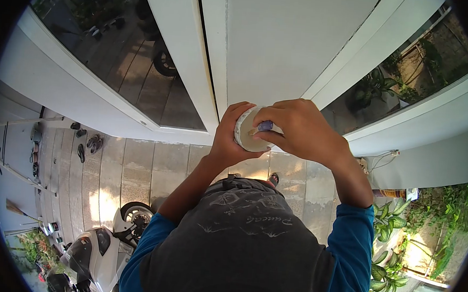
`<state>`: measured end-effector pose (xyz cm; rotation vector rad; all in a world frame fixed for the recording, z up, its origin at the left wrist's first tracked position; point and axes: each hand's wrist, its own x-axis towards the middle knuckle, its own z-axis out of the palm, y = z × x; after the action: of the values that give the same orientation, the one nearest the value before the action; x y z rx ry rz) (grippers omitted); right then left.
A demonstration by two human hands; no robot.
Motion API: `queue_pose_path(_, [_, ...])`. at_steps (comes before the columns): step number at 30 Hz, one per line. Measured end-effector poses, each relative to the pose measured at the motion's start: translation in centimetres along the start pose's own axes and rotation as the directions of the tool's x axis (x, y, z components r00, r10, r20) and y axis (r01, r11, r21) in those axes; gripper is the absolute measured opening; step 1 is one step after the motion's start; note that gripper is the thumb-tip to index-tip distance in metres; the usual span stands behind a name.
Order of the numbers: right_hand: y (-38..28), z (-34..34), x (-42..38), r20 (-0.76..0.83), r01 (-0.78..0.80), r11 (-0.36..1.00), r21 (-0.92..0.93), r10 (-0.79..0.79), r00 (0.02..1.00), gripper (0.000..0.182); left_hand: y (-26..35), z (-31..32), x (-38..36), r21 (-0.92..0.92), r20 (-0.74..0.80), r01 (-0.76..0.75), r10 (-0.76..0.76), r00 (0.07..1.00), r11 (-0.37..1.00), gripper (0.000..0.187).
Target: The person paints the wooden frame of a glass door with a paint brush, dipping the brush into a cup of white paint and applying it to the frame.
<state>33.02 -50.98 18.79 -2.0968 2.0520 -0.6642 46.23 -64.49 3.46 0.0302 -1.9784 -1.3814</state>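
Observation:
A round white tub [251,141] with a pale beige inside is held in front of my chest. My left hand [227,137] wraps round its left side and underside, closed on it. Over the tub's opening, my right hand [303,130] pinches a small tool with a purple end [266,125]. The tool's lower part reaches toward the inside of the tub. My fingers and the small size keep me from telling its exact kind.
A white door [272,46] stands close ahead, between dark glass windows [137,65]. Paving [142,162] lies below. A parked motorbike [96,250] is behind on the left, with several shoes [94,143] near the wall. Green plants [390,220] grow on the right.

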Motion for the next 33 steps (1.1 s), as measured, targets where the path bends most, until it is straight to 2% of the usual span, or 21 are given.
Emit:
queue_pose_path(1, [-0.1, -0.3, -0.1, 0.0, 0.0, 1.0, 0.0, 0.0, 1.0, 0.019, 0.0, 0.0, 0.0, 0.0, 0.0, 0.0, 0.0, 1.0, 1.0, 0.101])
queue_pose_path(3, [-0.5, -0.9, 0.0, -0.119, -0.065, 0.983, 0.171, 0.087, 0.989, 0.019, 0.0, -0.2, 0.0, 0.058, -0.018, -0.023, 0.024, 1.0, 0.998, 0.101])
queue_pose_path(4, [-0.5, -1.0, -0.1, -0.118, -0.063, 0.983, 0.17, 0.084, 0.989, 0.019, -0.1, -0.3, -0.1, 0.06, -0.021, -0.024, 0.025, 0.999, 0.998, 0.101])
queue_pose_path(6, [-0.5, -1.2, -0.3, -0.138, -0.272, 0.932, 0.238, 0.31, 0.941, 0.021, -0.6, -0.4, -0.3, 0.042, -0.03, 0.013, -0.012, 0.999, 0.999, 0.1])
queue_pose_path(10, [-1.1, -0.3, -1.1, -0.175, -0.248, 0.932, 0.264, 0.299, 0.938, 0.022, -0.9, -0.5, -0.3, 0.048, -0.03, 0.035, -0.033, 0.999, 0.998, 0.099])
queue_pose_path(12, [-1.4, 0.7, -1.4, -0.307, -0.168, 0.979, 0.118, 0.196, 0.931, 0.021, -1.0, -0.4, -0.4, -0.007, -0.04, 0.041, -0.041, 0.998, 0.999, 0.098])
queue_pose_path(16, [-1.6, 0.8, -1.6, -0.233, -0.184, 0.96, 0.21, 0.232, 0.944, 0.019, -1.3, -0.3, -0.4, -0.029, -0.009, 0.054, -0.054, 0.998, 0.998, 0.099])
queue_pose_path(18, [-1.3, 1.4, -1.5, -0.353, -0.107, 0.993, 0.041, 0.115, 0.929, 0.018, -1.2, -0.2, -0.3, -0.037, -0.016, 0.049, -0.05, 0.999, 0.998, 0.099])
queue_pose_path(19, [-1.4, 1.5, -1.5, -0.354, -0.111, 0.993, 0.043, 0.119, 0.928, 0.018, -1.2, -0.2, -0.3, -0.038, -0.012, 0.05, -0.051, 0.999, 0.998, 0.099])
queue_pose_path(21, [-1.5, 1.6, -1.6, -0.325, -0.176, 0.968, 0.179, 0.226, 0.918, 0.018, -1.3, -0.2, -0.3, -0.028, -0.009, 0.059, -0.06, 0.998, 0.998, 0.098])
queue_pose_path(28, [0.1, 1.2, -1.5, -0.325, -0.231, 0.946, 0.23, 0.298, 0.898, 0.02, -1.0, 0.2, -0.2, -0.024, 0.009, 0.076, -0.076, 0.997, 0.997, 0.092])
queue_pose_path(30, [0.2, 0.9, -1.6, -0.269, -0.273, 0.912, 0.307, 0.358, 0.894, 0.02, -0.9, 0.3, 0.0, -0.037, 0.0, 0.086, -0.086, 0.996, 0.996, 0.092])
queue_pose_path(33, [1.0, 1.0, -1.7, -0.305, -0.277, 0.864, 0.421, 0.422, 0.854, 0.02, -0.9, 0.2, 0.2, -0.039, 0.006, 0.072, -0.072, 0.997, 0.997, 0.091])
